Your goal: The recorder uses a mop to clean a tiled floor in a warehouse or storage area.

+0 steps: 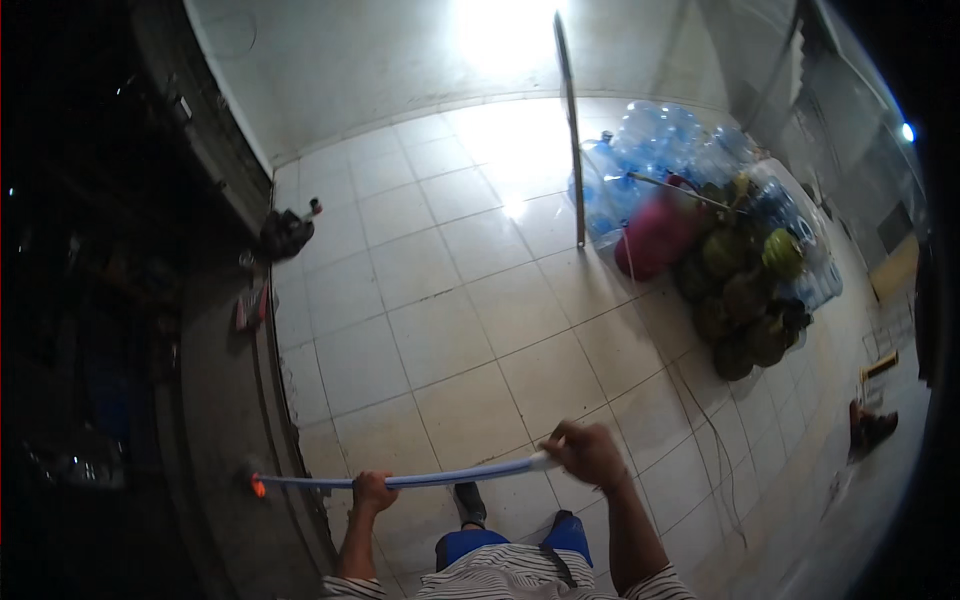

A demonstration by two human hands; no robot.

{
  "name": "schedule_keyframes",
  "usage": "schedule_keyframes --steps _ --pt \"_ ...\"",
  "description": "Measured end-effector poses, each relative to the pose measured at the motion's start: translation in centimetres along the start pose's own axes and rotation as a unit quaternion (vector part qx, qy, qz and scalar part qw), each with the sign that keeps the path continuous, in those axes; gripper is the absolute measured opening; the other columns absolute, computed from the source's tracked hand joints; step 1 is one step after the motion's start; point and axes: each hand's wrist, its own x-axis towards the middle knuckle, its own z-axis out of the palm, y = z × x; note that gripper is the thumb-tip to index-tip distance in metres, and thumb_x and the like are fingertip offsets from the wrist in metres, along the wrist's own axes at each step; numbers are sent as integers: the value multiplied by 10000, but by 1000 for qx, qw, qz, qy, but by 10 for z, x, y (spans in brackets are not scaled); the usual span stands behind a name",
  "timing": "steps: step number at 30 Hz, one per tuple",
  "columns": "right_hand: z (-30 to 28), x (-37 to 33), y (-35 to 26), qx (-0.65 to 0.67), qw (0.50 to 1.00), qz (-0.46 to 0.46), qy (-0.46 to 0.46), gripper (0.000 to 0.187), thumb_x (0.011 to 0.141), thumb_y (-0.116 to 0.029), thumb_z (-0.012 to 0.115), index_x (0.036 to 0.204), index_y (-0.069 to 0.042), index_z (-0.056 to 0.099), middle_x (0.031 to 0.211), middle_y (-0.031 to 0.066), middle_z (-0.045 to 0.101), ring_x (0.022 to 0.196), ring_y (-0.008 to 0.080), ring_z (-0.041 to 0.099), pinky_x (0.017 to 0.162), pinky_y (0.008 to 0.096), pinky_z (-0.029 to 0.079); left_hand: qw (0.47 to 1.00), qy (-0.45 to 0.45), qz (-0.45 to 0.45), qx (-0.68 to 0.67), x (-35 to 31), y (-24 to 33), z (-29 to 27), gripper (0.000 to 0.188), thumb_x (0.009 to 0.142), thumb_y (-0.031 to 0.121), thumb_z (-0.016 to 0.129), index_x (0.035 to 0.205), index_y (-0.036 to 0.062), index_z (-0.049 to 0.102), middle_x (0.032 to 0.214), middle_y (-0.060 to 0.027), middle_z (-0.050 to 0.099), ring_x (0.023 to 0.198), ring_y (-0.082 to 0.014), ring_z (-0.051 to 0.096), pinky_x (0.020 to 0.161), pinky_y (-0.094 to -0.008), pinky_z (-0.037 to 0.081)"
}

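A long light-blue pole (450, 477) lies crosswise in front of my body, with a white tip on the right and a small bright orange part (258, 486) at its far left end. Around the pole, left of its middle, my left hand (375, 492) is closed. My right hand (588, 455) has its fingers curled at the white tip, and they appear to pinch it. The kind of tool cannot be made out, since its left end is small and dark.
Clear blue plastic bottles (655, 135), a pink rounded thing (655, 240) and a heap of green coconut-like fruit (745, 295) stand at the right. A thin dark upright post (572, 130) rises beside them. A cord (715, 440) trails over the tiles. A dark bag (287, 235) sits by the left doorway edge.
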Motion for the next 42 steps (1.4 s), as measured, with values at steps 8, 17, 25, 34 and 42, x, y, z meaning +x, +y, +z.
schedule_keyframes --steps 8,17,25,34,42 --pt "-110 -138 91 295 892 73 334 266 837 -251 479 947 -14 529 618 57 568 477 65 473 445 198 376 919 372 87 -95 -38 129 -139 223 700 246 572 606 59 494 463 -125 457 440 -255 516 430 -368 396" --pt "-53 -374 235 162 879 406 191 241 715 -227 613 785 0 573 577 63 586 486 108 543 462 239 428 686 648 96 -317 -163 196 -281 408 821 311 527 510 128 338 429 33 303 372 -53 257 391 -226 221" --pt "-87 -363 244 81 941 293 146 361 669 -308 647 859 -12 570 652 115 594 615 232 583 595 311 462 482 553 264 -626 -174 307 -298 349 859 214 425 560 167 251 432 39 181 416 -79 152 474 -247 210" --pt "-110 -321 224 155 926 282 197 311 712 -257 621 891 -10 561 716 158 598 664 250 594 602 324 456 418 538 356 -639 -130 326 -303 325 855 187 423 559 152 292 421 35 207 424 -80 160 478 -247 192" --pt "-59 -267 249 252 886 387 52 250 732 -207 619 860 2 571 674 64 604 620 113 570 561 240 459 475 524 343 -618 -48 266 -297 343 844 249 441 548 171 288 420 48 216 397 -62 167 450 -220 197"
